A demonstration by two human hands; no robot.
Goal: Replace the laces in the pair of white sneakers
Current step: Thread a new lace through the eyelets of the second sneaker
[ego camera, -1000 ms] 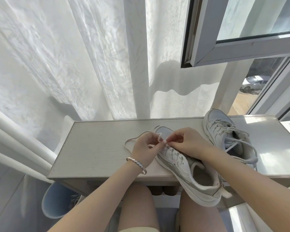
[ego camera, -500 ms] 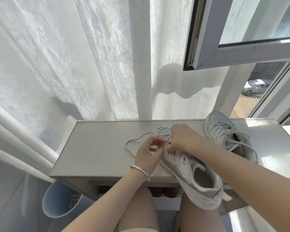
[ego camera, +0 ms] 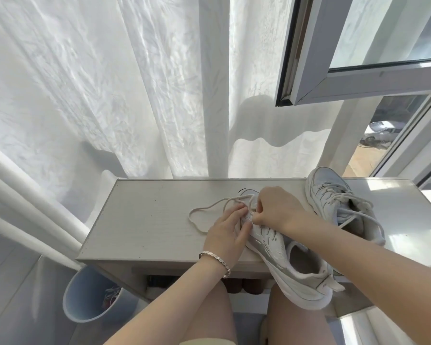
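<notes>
A white sneaker [ego camera: 286,265] lies with its heel over the front edge of the grey table [ego camera: 144,220], toe pointing away. My left hand [ego camera: 228,231], with a bracelet on the wrist, steadies the sneaker's forefoot, fingers on the eyelets. My right hand [ego camera: 275,209] pinches a cream lace [ego camera: 209,210] at the eyelets near the toe. The lace trails in a loose loop to the left on the table. The second white sneaker [ego camera: 341,202], laced, lies on its side at the right.
A white curtain [ego camera: 110,83] hangs behind the table. An open window frame [ego camera: 334,70] juts out above the right side. A pale blue bin [ego camera: 90,295] stands on the floor under the table's left front corner. My bare knees are below the table edge.
My right hand has moved forward toward the sneaker's toe. More lace has come loose, and its loop on the table has grown to the left. My left hand has slid down onto the forefoot.
</notes>
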